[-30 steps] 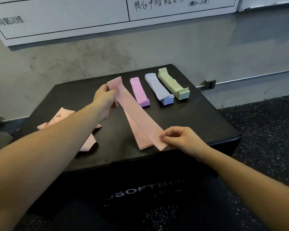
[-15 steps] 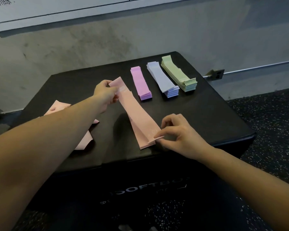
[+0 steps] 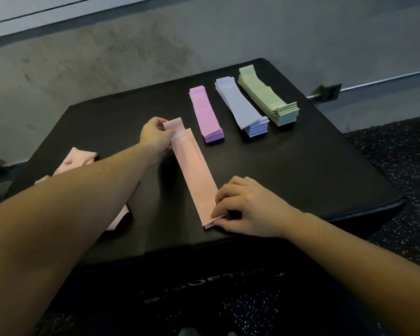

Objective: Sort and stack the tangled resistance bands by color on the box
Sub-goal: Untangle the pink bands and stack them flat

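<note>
The pink band (image 3: 194, 173) lies on the box (image 3: 301, 170) — long axis running near-right to far-left; left hand (image 3: 155, 139) pinches its far end, right hand (image 3: 247, 207) its near end

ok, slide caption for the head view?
Both hands lay a pink band flat on the box beside three sorted stacks.

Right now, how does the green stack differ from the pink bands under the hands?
The green stack is many bands deep, while the pink bands look only a few deep. The green stack lies untouched at the far right of the box; the pink bands lie nearer, pinched at the far end by the left hand and at the near end by the right hand. The green stack looks squared; the pink bands' far ends are offset. Both lie flat, angled alike.
</note>
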A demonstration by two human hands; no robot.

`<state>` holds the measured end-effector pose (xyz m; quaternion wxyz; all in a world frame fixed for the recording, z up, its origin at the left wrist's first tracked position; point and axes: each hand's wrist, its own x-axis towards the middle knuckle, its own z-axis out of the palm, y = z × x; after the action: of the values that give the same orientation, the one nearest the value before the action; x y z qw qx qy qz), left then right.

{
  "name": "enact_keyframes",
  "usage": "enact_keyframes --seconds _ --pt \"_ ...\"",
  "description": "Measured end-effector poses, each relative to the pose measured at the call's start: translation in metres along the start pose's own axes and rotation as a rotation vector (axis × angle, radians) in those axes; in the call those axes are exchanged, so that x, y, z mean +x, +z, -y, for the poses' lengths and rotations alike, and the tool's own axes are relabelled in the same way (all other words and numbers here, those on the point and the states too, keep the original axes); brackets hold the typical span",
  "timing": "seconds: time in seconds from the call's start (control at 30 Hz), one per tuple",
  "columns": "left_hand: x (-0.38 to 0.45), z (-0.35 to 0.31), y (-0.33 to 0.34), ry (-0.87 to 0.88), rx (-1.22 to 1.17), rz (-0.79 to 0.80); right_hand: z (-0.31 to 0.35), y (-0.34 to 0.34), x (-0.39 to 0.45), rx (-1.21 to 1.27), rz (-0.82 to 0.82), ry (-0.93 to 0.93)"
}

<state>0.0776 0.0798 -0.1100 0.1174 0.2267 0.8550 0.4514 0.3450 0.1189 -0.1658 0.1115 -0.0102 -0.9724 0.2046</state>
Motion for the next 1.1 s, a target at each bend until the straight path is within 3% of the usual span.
enact_keyframes --seconds 0.4,0.57,0.73,0.97,1.1 --pt "0.019 0.016 0.018 -0.053 -0.02 0.046 -0.001 0.005 0.0 0.021 -0.037 0.019" --pt "0.005 0.013 0.003 -0.018 -0.059 0.062 0.002 0.002 -0.001 0.151 -0.041 0.094" --pt "-0.013 0.023 -0.038 0.116 -0.004 0.117 0.003 -0.001 0.0 0.302 -0.2 0.204" --pt "-0.045 0.058 -0.109 0.36 0.215 0.13 0.035 -0.006 0.033 0.425 -0.119 0.338" --pt "-0.062 0.087 -0.149 0.424 0.378 0.114 0.065 0.006 0.061 0.421 -0.079 0.274"
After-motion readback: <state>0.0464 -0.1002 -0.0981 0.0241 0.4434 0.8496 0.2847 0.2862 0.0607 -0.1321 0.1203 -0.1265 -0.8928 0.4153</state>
